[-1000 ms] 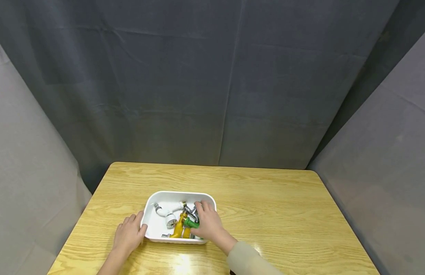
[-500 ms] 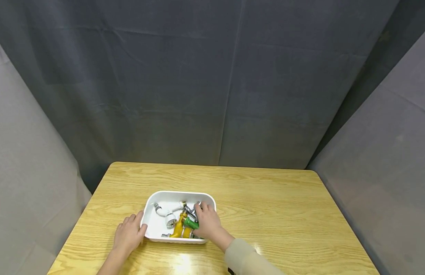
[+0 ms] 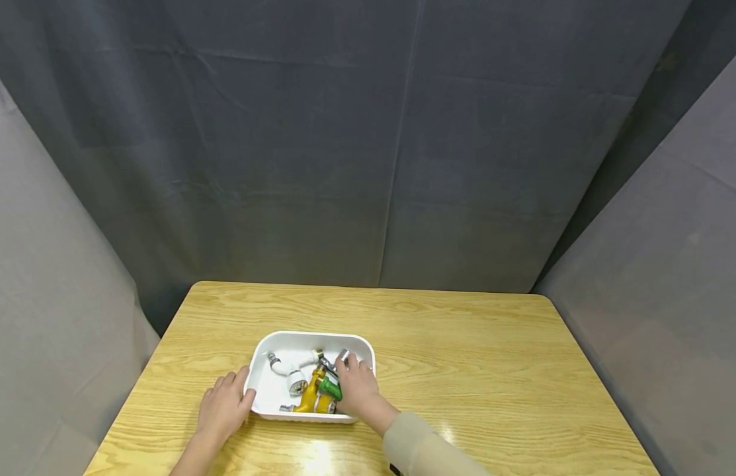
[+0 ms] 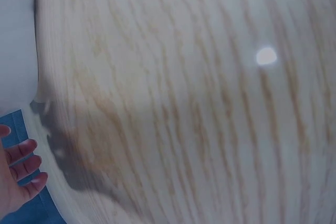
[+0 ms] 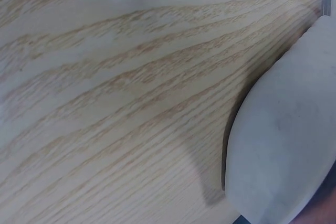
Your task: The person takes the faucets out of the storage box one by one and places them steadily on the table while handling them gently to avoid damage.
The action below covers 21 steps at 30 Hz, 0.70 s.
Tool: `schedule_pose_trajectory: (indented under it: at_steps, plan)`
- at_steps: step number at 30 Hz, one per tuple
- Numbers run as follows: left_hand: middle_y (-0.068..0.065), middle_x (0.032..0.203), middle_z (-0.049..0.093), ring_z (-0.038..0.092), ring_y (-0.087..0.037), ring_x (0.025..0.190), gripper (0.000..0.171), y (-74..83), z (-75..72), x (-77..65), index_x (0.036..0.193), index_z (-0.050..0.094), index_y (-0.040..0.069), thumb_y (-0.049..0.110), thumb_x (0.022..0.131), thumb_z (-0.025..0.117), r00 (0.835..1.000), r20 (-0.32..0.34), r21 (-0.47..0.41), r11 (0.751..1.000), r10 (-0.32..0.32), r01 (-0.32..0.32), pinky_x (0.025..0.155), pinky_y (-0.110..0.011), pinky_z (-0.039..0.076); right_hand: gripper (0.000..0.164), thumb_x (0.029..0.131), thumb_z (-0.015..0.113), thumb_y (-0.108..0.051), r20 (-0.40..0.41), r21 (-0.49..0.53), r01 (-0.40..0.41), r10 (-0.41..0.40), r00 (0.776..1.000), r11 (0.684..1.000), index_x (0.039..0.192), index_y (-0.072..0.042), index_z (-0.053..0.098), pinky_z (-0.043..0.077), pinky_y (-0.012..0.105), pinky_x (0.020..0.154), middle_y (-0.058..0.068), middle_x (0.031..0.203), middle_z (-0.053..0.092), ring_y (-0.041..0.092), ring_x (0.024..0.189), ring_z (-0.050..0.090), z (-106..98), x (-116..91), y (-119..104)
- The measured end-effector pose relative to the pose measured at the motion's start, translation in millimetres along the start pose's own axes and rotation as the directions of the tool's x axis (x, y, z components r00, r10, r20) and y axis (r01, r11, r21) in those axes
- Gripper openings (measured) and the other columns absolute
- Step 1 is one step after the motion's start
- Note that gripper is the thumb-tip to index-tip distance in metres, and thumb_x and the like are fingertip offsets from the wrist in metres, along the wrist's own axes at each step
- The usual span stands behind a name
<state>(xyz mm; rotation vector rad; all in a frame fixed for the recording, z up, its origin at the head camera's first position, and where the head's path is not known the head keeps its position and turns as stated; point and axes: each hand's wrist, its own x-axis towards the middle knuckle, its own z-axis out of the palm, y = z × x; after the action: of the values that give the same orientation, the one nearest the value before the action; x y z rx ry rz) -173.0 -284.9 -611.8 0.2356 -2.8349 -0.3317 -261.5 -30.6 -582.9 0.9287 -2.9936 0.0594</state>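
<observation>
A white plastic tray (image 3: 264,404) holds several taps. Inside are a white tap (image 3: 295,381), a yellow tap (image 3: 309,395), a green tap (image 3: 330,389) and a chrome tap (image 3: 344,355). My left hand (image 3: 223,404) rests beside the tray's left end, its thumb touching the rim. Loosely bent fingers (image 4: 32,167) show at the edge of the left wrist view. Over the tray's right side, my right hand (image 3: 358,389) reaches down among the green and chrome taps. Its thumb and lower fingers are hidden, so whether it grips a tap cannot be told.
The tray stands near the front of a wooden table (image 3: 463,370). A dark grey curtain (image 3: 308,165) hangs behind, with pale cloth (image 3: 671,277) along the sides. A pale rounded shape (image 5: 283,124) covers the right of the right wrist view; what it is remains unclear.
My right hand has shifted slightly toward me within the tray, uncovering more of the chrome tap's end. The green tap has tilted a little. The left hand and tray have stayed put.
</observation>
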Motion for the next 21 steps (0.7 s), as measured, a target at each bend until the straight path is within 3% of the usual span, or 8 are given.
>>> schedule_pose_trajectory:
  at_steps: [21]
  plan:
    - [-0.017, 0.105, 0.058, 0.055, -0.036, 0.097, 0.045, 0.3, 0.0, 0.0, 0.126, 0.049, 0.007, 0.029, 0.087, 0.047, 1.000, 0.004, -0.002, 1.000, -0.006, 0.006, 0.075, -0.054, 0.044, 0.077, 0.056, 0.082, -0.035, -0.035, -0.006, -0.001, 0.001, 0.999, 1.000, 0.120, -0.004, 0.053, 0.048, 0.037, 0.079, 0.014, 0.111, 0.049, 0.028, 0.091, 0.051, 2.4, 1.1, -1.1]
